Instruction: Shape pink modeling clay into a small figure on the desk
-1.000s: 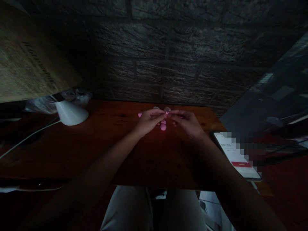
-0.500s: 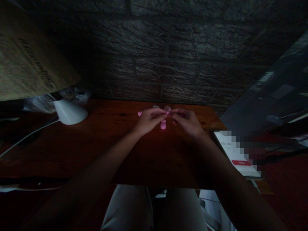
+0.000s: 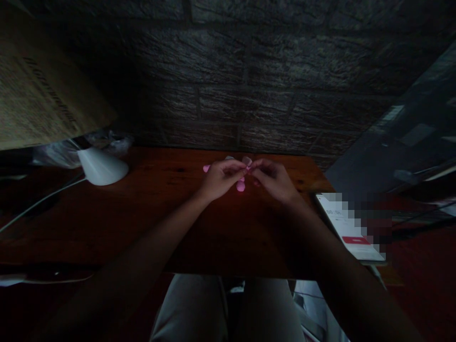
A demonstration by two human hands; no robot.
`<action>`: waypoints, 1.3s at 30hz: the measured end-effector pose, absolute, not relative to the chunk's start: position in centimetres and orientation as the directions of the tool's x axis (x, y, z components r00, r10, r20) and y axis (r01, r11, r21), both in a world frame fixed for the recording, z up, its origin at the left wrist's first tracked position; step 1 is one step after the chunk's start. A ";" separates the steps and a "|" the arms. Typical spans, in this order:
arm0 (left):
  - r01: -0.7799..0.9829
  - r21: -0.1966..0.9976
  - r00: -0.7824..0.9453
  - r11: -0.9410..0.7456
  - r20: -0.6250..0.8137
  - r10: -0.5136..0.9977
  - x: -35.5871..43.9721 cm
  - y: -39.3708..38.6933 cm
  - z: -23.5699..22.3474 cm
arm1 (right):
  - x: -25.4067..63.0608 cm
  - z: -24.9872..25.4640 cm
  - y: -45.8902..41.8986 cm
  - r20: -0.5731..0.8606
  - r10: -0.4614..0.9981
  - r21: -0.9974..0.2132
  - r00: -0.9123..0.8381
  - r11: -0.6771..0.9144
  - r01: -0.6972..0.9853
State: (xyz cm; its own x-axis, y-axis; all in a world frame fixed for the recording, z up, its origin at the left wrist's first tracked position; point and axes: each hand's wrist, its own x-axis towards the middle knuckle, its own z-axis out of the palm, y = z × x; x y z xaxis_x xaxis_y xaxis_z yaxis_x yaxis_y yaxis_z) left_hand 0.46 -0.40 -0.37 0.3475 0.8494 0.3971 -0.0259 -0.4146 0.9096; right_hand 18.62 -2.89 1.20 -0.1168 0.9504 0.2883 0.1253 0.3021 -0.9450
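Note:
My left hand [image 3: 223, 179] and my right hand [image 3: 272, 179] meet fingertip to fingertip above the wooden table [image 3: 142, 213]. Between them, both pinch a small pink piece of what looks like modelling clay [image 3: 248, 168]. A rounded pink lump [image 3: 241, 186] lies on the table just below the fingers. Another pink lump [image 3: 206, 168] shows at the left, partly hidden by my left hand. Behind the fingertips is a paler pink lump [image 3: 247, 160], and a whitish thing [image 3: 230, 157] peeks out beside it, too covered to make out.
To the left stands a white lamp base [image 3: 103, 166] with a cord and a printed paper-like shade [image 3: 46, 95]. Clear plastic [image 3: 57, 154] lies behind it. A lit phone or tablet [image 3: 344, 223] rests at the right edge. A dark brick wall [image 3: 221, 99] closes off the back.
Both hands stay together at nearly the same spot. My right fingers have shifted slightly and curled closer around the small pink piece. The view has tilted a little.

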 end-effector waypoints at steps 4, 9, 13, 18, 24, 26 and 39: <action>-0.009 0.914 0.349 -0.405 0.382 0.856 0.4 -0.5 -0.1 | 18.6 1.3 -3.0 0.294 0.949 -0.944 -0.112 0.307 0.123; -0.016 0.917 0.349 -0.398 0.378 0.858 0.4 -0.6 0.0 | 18.6 1.2 -2.9 0.310 0.944 -0.938 -0.113 0.323 0.126; -0.012 0.919 0.340 -0.394 0.374 0.863 0.4 -0.5 0.0 | 18.7 1.3 -3.0 0.303 0.946 -0.939 -0.114 0.316 0.134; -0.013 0.923 0.348 -0.386 0.366 0.863 0.4 -0.5 0.0 | 18.6 1.6 -3.2 0.298 0.947 -0.938 -0.116 0.313 0.148; -0.042 0.933 0.366 -0.358 0.348 0.863 0.3 -0.4 -0.1 | 18.6 1.5 -3.2 0.296 0.950 -0.937 -0.096 0.308 0.162; -0.032 0.933 0.368 -0.359 0.345 0.864 0.3 -0.3 -0.2 | 18.6 1.4 -3.1 0.304 0.948 -0.932 -0.099 0.317 0.175; -0.062 0.941 0.388 -0.332 0.330 0.861 0.3 -0.6 0.1 | 18.7 1.3 -2.9 0.277 0.957 -0.942 -0.083 0.288 0.170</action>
